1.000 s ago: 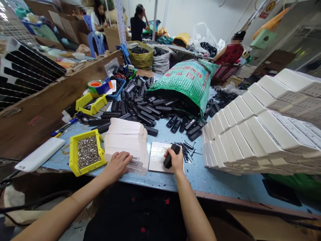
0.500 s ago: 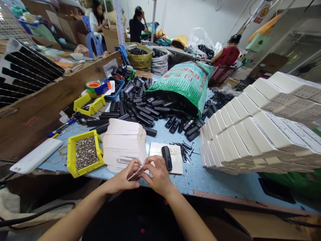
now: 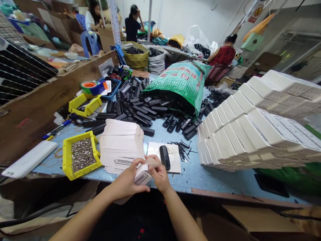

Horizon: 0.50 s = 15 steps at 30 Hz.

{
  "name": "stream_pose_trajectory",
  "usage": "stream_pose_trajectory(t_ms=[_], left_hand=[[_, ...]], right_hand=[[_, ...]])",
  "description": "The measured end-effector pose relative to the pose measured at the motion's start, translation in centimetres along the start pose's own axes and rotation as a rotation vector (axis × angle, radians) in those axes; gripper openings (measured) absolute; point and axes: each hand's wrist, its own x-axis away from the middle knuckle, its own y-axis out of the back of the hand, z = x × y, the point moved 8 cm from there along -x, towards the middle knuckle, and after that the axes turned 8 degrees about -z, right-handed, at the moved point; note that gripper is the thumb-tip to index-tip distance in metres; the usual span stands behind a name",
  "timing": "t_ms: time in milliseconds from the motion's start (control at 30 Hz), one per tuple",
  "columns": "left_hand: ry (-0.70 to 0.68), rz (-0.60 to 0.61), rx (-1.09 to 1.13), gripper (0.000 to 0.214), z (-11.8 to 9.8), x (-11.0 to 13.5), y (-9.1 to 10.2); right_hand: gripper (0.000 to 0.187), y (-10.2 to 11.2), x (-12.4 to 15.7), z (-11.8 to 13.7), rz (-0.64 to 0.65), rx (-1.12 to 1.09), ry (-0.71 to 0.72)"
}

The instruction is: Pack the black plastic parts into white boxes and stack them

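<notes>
While between fingers [image 3: 138,161], white box [image 3: 142,176]

On the counter [image 3: 195,177], a carton stack [image 3: 122,135] lies left of centre, just behind the hands [image 3: 129,182], with a carton [image 3: 142,178] between them. Left of the stack sits a bin [image 3: 66,160] with parts [image 3: 81,155] in it; to the right, a board [image 3: 175,163] bears a casing [image 3: 165,157], pins [image 3: 184,152] scattered at its right edge. Behind, loose casings [image 3: 142,117] spread before the mouth of a sack [image 3: 179,80]. Piled boxes [image 3: 233,134] fill the frame's right side.
</notes>
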Motion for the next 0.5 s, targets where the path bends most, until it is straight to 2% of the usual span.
stream_pose_trajectory(t_ms=[33, 100, 167, 233, 267, 333, 400, 500], left_hand=[[0.052, -0.054, 0.028, 0.095, 0.2, -0.1, -0.1], [0.150, -0.089, 0.074, 0.106, 0.6, -0.4, -0.5], [0.207, -0.051, 0.090, 0.106, 0.8, -0.6, -1.0], [0.207, -0.026, 0.102, 0.105, 0.9, -0.8, -1.2], [0.192, -0.029, 0.117, 0.104, 1.0, -0.9, -1.1], [0.214, -0.055, 0.183, 0.098, 1.7, -0.9, -0.7], [0.377, -0.090, 0.342, 0.094, 3.6, -0.3, 0.1], [0.647, -0.172, 0.798, 0.083, 6.2, 1.1, 1.4]], right_hand=[[0.045, -0.3, 0.2, 0.8, 0.029, 0.041, 0.064], [0.039, -0.9, 0.6, 1.9, 0.073, 0.085, 0.108], [0.033, -1.0, 0.9, 2.3, 0.021, 0.105, 0.088], [0.034, -0.8, 1.1, 2.9, -0.043, 0.171, 0.150], [0.035, -0.8, 1.2, 3.4, -0.030, 0.232, 0.222], [0.039, -0.6, 1.1, 3.7, 0.095, 0.426, 0.344], [0.046, 1.1, 0.3, 2.6, 0.237, 0.724, 0.369], [0.050, 5.9, -1.4, 1.1, 0.317, 1.128, 0.356]])
